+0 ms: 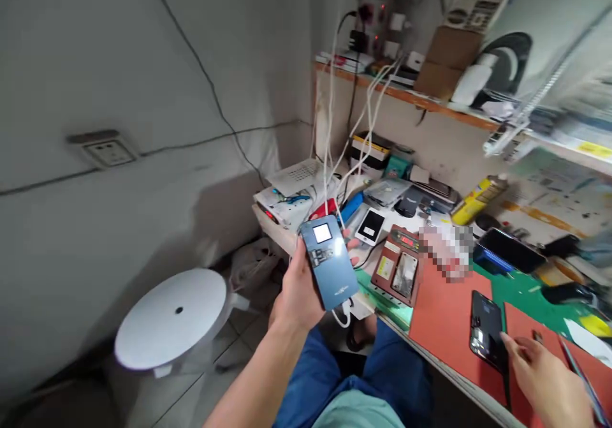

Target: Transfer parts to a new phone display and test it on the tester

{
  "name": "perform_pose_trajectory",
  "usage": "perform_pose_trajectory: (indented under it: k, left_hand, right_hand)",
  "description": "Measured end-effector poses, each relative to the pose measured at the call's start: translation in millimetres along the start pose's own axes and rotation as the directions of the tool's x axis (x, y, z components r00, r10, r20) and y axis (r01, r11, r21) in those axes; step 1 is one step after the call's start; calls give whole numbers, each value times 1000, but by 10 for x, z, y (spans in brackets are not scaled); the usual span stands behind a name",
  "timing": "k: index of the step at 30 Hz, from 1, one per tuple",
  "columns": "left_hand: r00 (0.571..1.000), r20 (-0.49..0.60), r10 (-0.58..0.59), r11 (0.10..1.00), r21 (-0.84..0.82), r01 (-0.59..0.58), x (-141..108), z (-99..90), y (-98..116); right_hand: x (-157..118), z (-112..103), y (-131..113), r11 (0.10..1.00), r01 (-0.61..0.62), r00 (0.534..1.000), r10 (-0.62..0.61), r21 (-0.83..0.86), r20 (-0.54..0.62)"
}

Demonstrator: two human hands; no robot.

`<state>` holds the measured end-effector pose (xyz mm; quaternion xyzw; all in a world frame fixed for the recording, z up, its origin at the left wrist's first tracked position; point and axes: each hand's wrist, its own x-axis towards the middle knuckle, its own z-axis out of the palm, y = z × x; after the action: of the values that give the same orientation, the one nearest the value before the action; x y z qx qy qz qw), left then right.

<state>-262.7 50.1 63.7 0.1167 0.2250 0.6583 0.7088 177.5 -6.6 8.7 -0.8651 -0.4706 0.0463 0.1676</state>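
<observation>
My left hand [300,287] is wrapped round a flat blue-grey handheld device [333,265] with a small lit square screen near its top. A white cable [345,313] comes out at the device's lower end. On the red mat to the right lies a black phone [486,327], its glass dark and glossy. The curled fingers of my right hand [547,370] grip the phone's right edge; part of the fingertips is hidden. A thin dark strip [507,386] runs down from the phone's lower right corner.
On the desk are a brown device [399,265] with a red display, a white phone screen [370,226], a yellow can [479,199] and another dark phone [510,249]. White cables [370,109] hang from the shelf [444,104]. A round white stool [172,319] stands left.
</observation>
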Motion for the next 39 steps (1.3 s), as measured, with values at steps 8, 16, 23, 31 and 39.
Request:
perform_pose_trajectory:
  k: [8, 16, 23, 31, 39]
  left_hand:
    - [993, 115, 6, 999, -41, -1, -87, -46, -60]
    - [995, 42, 93, 994, -53, -91, -169, 13, -165]
    - [990, 34, 138, 990, -34, -137, -184, 110, -167]
    - [975, 56, 215, 976, 33, -217, -89, 26, -251]
    - [963, 42, 265, 959, 97, -267, -73, -15, -298]
  right_hand:
    - [-998, -114, -1734, 561, 706, 684, -698, 432, -211]
    - [-1400, 97, -2859, 196, 863, 405, -820, 465, -405]
    - [-1425, 139, -2976, 250, 912, 380, -814, 325, -440]
    - [-1416, 189, -3039, 244, 958, 287, -790, 152, -543]
    - [-1456, 133, -3080, 269, 959, 274, -787, 92, -552]
